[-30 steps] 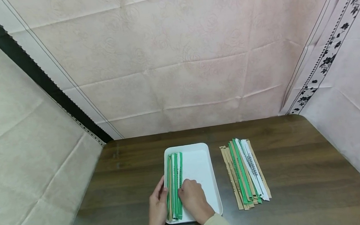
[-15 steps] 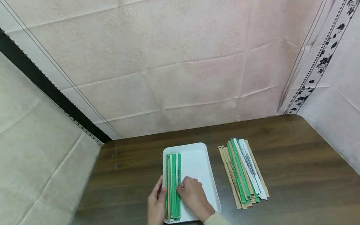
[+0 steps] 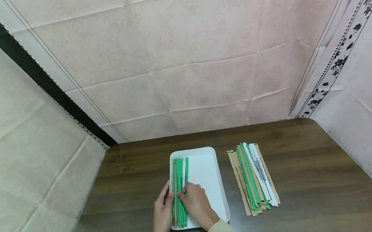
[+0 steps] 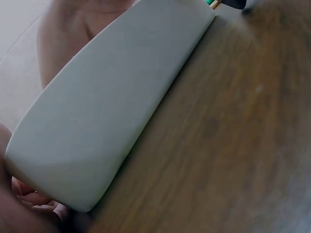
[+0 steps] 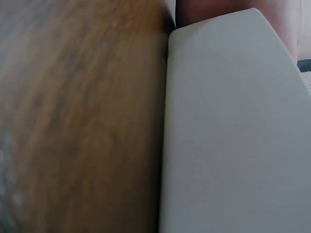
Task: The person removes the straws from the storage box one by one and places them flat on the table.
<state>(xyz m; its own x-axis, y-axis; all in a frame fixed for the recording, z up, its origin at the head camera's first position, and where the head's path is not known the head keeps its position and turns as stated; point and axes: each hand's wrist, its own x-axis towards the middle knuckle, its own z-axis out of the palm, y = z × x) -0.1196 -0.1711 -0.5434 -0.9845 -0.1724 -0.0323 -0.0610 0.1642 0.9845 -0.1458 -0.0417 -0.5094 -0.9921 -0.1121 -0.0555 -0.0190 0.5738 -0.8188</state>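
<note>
– Where are the long, narrow green, white and tan packets [image 3: 179, 172] seen?
– In the lower centre of the head view, laid side by side along the left of a white, round-cornered rectangular tray [image 3: 206, 174].
– And the left hand [image 3: 162, 212]?
– The tray's left rim is gripped by it, with the thumb laid over the edge.
– The right hand [image 3: 197, 203]?
– Its fingers are curled, and the packets are touched by them; whether one is pinched cannot be told.
– Right of centre?
– A fanned pile of tan, green and white packets [image 3: 253, 179] is spread on the brown wood-grain table [image 3: 133, 192].
</note>
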